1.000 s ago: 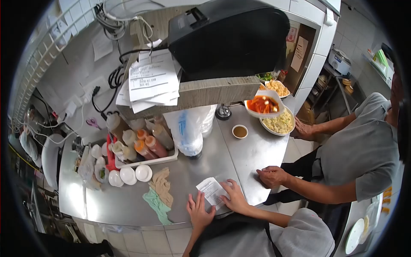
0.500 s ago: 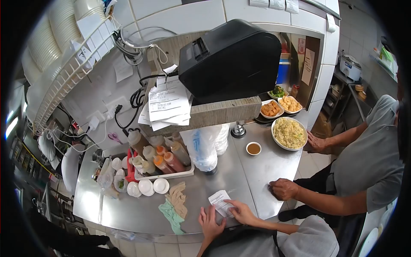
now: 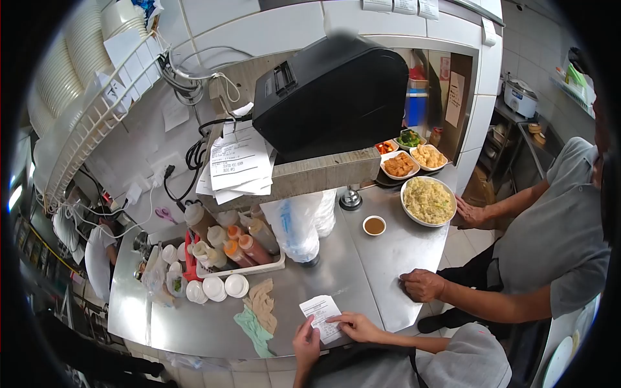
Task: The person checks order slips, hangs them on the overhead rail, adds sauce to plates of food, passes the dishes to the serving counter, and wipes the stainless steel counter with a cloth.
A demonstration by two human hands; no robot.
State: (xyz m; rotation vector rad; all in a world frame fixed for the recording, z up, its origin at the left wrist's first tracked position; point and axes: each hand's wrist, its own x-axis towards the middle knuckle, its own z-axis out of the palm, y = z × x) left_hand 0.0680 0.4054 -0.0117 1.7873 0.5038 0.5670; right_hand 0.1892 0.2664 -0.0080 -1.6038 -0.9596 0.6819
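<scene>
A printed paper receipt [image 3: 318, 309] is at the front of the steel counter [image 3: 323, 278]. My left hand [image 3: 306, 343] grips its lower left side, thumb along the edge. My right hand [image 3: 359, 327] lies at the receipt's right side with its index finger stretched over the print and the other fingers partly curled. A green cloth [image 3: 253, 330] and a beige cloth [image 3: 261, 305] lie crumpled to the left of my hands.
A large bowl of fried rice [image 3: 428, 200] and a small sauce cup [image 3: 374, 226] stand to the right. A co-worker's hand [image 3: 422, 285] rests on the counter edge. Squeeze bottles fill a tray [image 3: 272, 265]. A black printer [image 3: 330, 97] sits on a shelf above.
My left hand has closed on the receipt, where its fingers were spread on the counter. My right index finger now points across the print. The view has shifted slightly.
</scene>
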